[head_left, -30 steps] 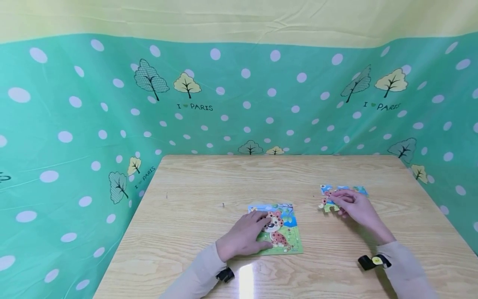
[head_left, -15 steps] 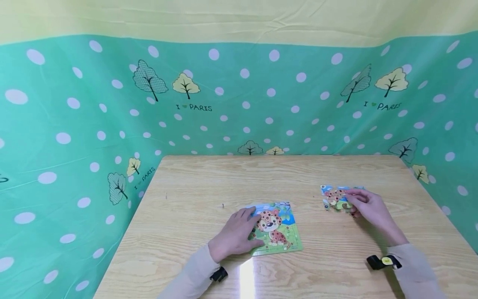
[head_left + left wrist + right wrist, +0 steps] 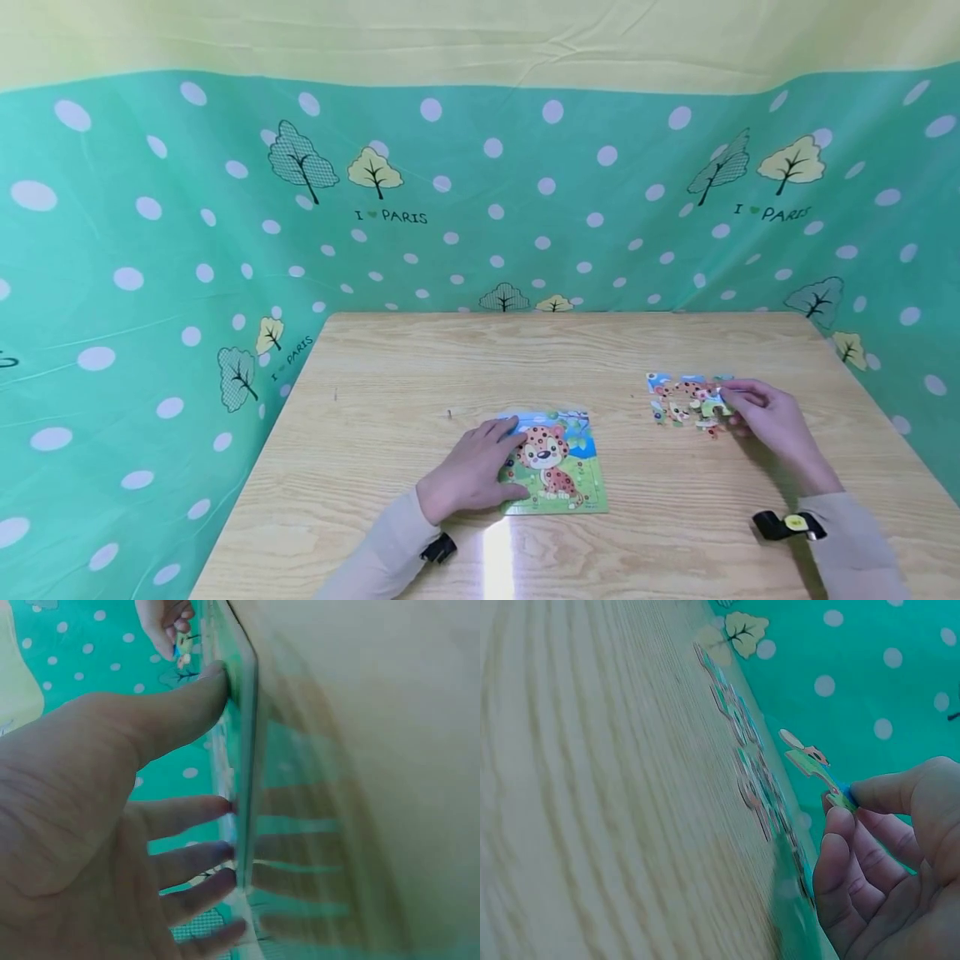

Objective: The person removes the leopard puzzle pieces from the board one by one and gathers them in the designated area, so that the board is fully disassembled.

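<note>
Puzzle piece (image 3: 804, 763), pinched at one end by the right hand (image 3: 768, 421) just above loose pieces (image 3: 681, 390) at right on the desk (image 3: 645, 475), could twist free should that grip slacken, while the left hand (image 3: 471, 467), fingers apart on the near-middle picture board (image 3: 558, 475), could skew it by pushing.

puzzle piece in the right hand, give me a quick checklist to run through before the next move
1. Right hand pinches the puzzle piece: ok
2. The puzzle piece is held apart from the loose pieces: ok
3. Left hand touches the board: ok
4. The board lies picture side up: ok
5. The puzzle piece is over the board: not ok, it is off to the board's right
6. Where the puzzle piece fits: cannot tell
</note>
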Demonstrator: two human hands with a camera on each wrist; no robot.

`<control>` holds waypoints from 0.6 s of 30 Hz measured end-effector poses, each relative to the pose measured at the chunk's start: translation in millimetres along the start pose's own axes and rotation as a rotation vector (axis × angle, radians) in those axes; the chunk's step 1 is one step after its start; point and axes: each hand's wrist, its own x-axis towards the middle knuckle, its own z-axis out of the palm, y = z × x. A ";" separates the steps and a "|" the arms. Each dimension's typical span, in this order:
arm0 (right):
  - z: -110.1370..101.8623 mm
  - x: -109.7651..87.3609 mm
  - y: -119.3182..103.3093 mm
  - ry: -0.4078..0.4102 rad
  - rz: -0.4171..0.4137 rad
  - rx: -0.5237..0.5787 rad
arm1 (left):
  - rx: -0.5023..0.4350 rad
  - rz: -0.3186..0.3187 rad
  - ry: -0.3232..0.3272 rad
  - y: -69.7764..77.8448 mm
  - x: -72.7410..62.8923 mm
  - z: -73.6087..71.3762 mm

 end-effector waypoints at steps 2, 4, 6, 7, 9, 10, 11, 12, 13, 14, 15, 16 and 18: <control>-3.6 0.4 2.9 0.009 0.005 0.001 | -0.010 -0.004 0.002 1.3 0.6 0.5; -6.8 1.2 5.1 0.023 0.014 -0.003 | -0.023 -0.005 0.002 2.7 1.1 1.2; -9.6 1.7 7.0 0.035 0.029 -0.005 | -0.031 -0.003 0.004 3.9 1.6 1.5; -11.0 1.9 7.7 0.040 0.038 -0.005 | -0.033 -0.001 0.007 4.4 1.8 1.5; -13.7 2.3 9.2 0.050 0.060 -0.009 | -0.034 0.013 0.012 5.4 2.2 1.7; -15.1 2.2 10.1 0.053 0.073 -0.010 | -0.034 0.022 0.014 6.0 2.3 1.5; -16.5 2.0 11.1 0.055 0.087 -0.015 | -0.034 0.030 0.013 6.4 2.2 1.5; -17.8 2.0 12.1 0.059 0.103 -0.016 | -0.035 0.038 0.011 6.6 2.2 1.6; -19.1 1.8 12.9 0.063 0.118 -0.020 | -0.037 0.044 0.007 6.8 2.2 1.7; -20.4 1.6 13.8 0.068 0.135 -0.027 | -0.039 0.049 0.003 6.9 2.0 1.9; -21.6 1.2 14.3 0.070 0.150 -0.032 | -0.041 0.049 -0.003 7.1 1.9 1.7; -22.7 0.9 14.8 0.072 0.163 -0.036 | -0.045 0.048 -0.009 7.0 1.8 1.9; -25.1 0.2 15.4 0.071 0.179 -0.052 | -0.047 0.045 -0.017 6.4 1.7 2.5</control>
